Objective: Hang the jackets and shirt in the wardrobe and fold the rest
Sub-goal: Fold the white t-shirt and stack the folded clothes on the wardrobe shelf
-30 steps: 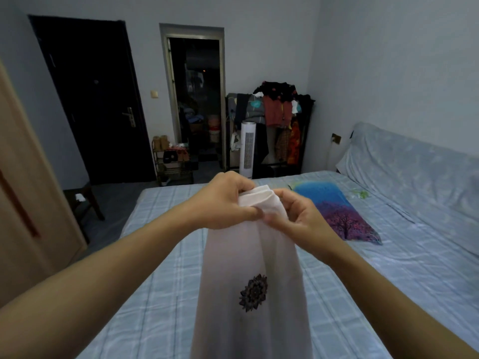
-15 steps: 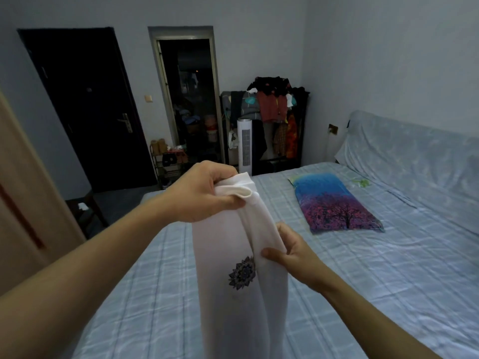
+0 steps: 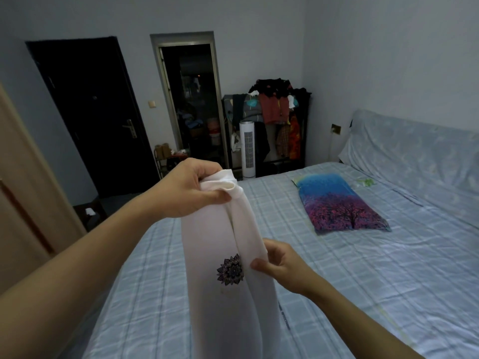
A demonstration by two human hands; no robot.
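Observation:
A white garment with a dark flower print hangs lengthwise over the bed. My left hand grips its bunched top edge, held up in front of me. Lower down, my right hand pinches the garment's right side edge, just beside the print. The cloth's lower end runs out of the frame at the bottom. A folded blue and purple tree-print cloth lies flat on the bed to the right.
The bed with a blue checked sheet fills the foreground. At its far end stand a white tower fan and an open rack crowded with clothes. A dark door and an open doorway are beyond; a wooden panel stands left.
My right hand left the top of the garment and slid down its right edge to the level of the print. My left hand kept hold of the top.

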